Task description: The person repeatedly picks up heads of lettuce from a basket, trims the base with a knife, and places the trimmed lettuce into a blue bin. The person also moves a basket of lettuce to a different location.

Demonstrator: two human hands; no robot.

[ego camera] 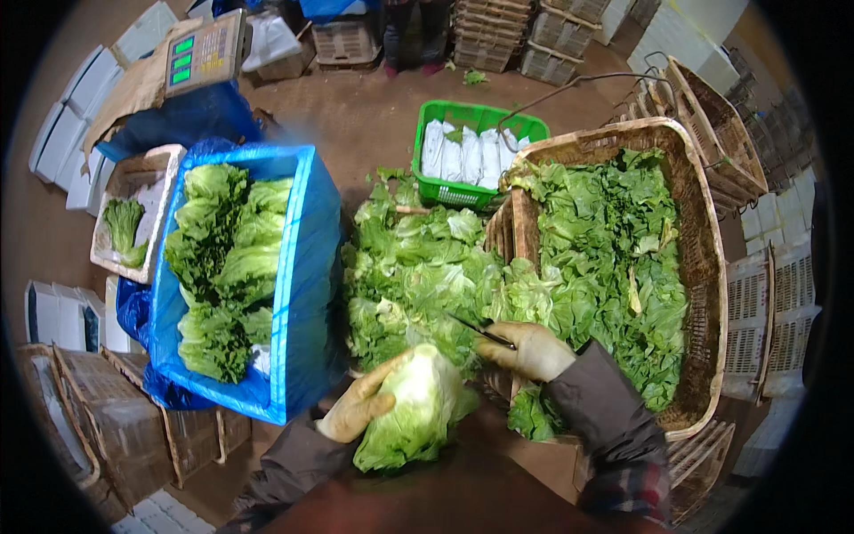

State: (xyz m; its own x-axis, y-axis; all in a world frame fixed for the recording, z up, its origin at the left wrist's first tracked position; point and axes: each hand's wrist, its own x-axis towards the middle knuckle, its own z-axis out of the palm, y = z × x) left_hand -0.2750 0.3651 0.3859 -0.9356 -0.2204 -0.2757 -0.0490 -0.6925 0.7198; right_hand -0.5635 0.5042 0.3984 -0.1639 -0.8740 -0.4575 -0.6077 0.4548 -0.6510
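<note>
My left hand (360, 402), in a pale glove, holds a head of lettuce (417, 407) with its pale stem end up. In my right hand (530, 350), gloved too, is a knife (482, 332) whose dark blade points up and left over a heap of loose lettuce leaves (427, 267). The blade and the lettuce head are apart. To the left, a crate lined with blue plastic (283, 280) holds several lettuce heads (227, 267). A large brown-stained plastic basket (714, 267) full of green leaves (607, 267) stands at the right.
Beyond the heap is a green basket (484, 110) with white wrapped bundles. A foam box (175, 173) with one lettuce stands far left, below a digital scale (205, 53). Crates (490, 33) are stacked at the back, near a standing person's legs (417, 33). A bent metal rod (567, 83) reaches over the green basket.
</note>
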